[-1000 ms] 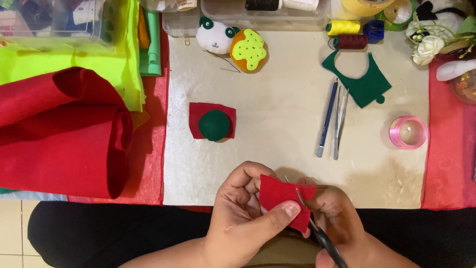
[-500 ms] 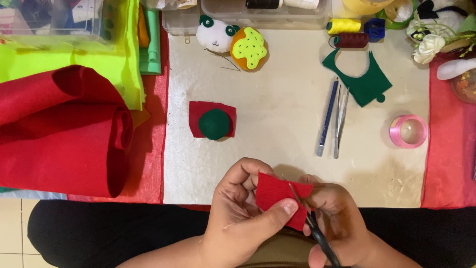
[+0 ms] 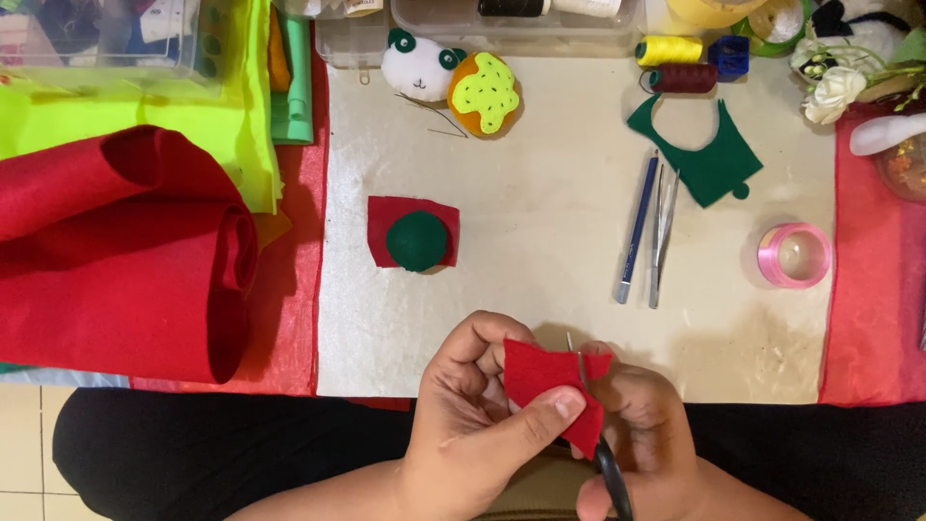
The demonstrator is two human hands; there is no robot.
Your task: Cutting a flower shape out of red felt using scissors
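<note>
We've got the red felt piece (image 3: 550, 386) pinched in our left hand (image 3: 482, 425) over the table's near edge, right hand (image 3: 641, 444) gripping scissors (image 3: 598, 425) whose blades run upward through its right side.

Storage boxes along the far edge of the desk; no signs or screens.

A clear plastic box (image 3: 96, 39) stands at the far left, its contents a blur of mixed colours, with yellow-green fabric lying under and beside it. Just right of it, a smaller clear plastic case (image 3: 352, 43) sits at the far edge with a small clasp on its near side. Beside that, a long clear plastic tray (image 3: 511, 24) holds thread spools, one black and one pale. No label can be made out.
</note>
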